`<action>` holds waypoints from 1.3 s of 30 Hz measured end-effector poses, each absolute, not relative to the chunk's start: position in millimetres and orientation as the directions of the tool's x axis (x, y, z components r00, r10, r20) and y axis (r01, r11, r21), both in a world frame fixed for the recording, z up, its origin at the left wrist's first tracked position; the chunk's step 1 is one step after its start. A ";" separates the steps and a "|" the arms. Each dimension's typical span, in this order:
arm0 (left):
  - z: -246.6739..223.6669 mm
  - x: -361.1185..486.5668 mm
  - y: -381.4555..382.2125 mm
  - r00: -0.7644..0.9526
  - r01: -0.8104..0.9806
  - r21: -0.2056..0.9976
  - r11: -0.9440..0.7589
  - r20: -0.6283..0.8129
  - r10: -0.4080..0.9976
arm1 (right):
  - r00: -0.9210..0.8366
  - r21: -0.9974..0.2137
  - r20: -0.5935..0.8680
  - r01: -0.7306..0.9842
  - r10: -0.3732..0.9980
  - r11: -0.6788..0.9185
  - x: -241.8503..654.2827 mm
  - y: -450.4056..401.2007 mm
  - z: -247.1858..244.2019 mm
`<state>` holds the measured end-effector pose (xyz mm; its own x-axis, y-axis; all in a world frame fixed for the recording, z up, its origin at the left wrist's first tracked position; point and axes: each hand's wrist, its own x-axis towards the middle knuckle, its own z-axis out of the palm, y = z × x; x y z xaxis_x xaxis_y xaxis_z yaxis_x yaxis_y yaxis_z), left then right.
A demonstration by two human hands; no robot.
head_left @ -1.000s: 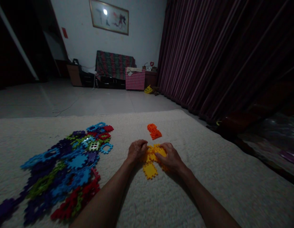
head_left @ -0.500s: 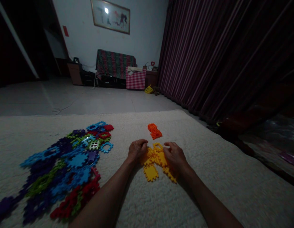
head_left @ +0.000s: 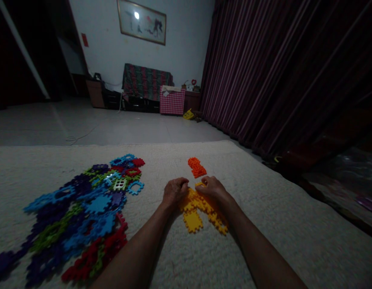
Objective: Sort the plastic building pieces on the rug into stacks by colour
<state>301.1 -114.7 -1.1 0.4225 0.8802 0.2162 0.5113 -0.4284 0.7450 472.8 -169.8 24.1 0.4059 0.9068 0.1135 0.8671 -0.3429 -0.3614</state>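
Note:
Yellow toothed interlocking building pieces (head_left: 193,220) lie in a loose heap between my hands, on a pale quilted cover. My left hand (head_left: 174,192) is closed at the heap's left edge, thumb and fingers curled together; what is in them is hidden. My right hand (head_left: 214,188) reaches over the upper right of the heap. Its thumb and fingertips pinch a yellow toothed piece (head_left: 200,186) with an opening, partly covered by the hand. Just beyond the fingers sits a small stack of orange toothed pieces (head_left: 196,167).
A wide pile of blue, purple, green and red toothed pieces (head_left: 97,204) spreads on the left of the quilted cover (head_left: 162,160). Past its far edge are a tiled floor (head_left: 138,128) and a low cabinet (head_left: 140,105). Dark purple curtains (head_left: 249,68) hang at right.
My right hand has moved left and inward, onto the yellow piece with the opening. My left hand has barely shifted. The view has tilted very slightly.

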 end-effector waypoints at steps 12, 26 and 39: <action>-3.4 301.2 -113.8 0.418 0.528 0.727 -0.440 0.228 0.879 | 0.346 -0.507 0.125 0.828 0.930 -0.240 497.2 -183.3 31.2; -6.8 301.4 -111.9 0.424 0.512 0.723 -0.463 0.255 0.869 | 0.151 -0.638 0.177 0.770 0.972 -0.004 521.6 -198.5 16.6; -2.9 301.4 -113.0 0.403 0.476 0.777 -0.411 0.222 0.888 | 0.260 -0.378 0.006 0.894 0.965 -0.239 483.4 -202.1 40.7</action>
<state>301.4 -113.0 -2.9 0.4035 0.8876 0.2222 0.4762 -0.4111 0.7774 483.4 -202.1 40.7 0.2605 0.9655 0.0062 0.8945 -0.2389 -0.3779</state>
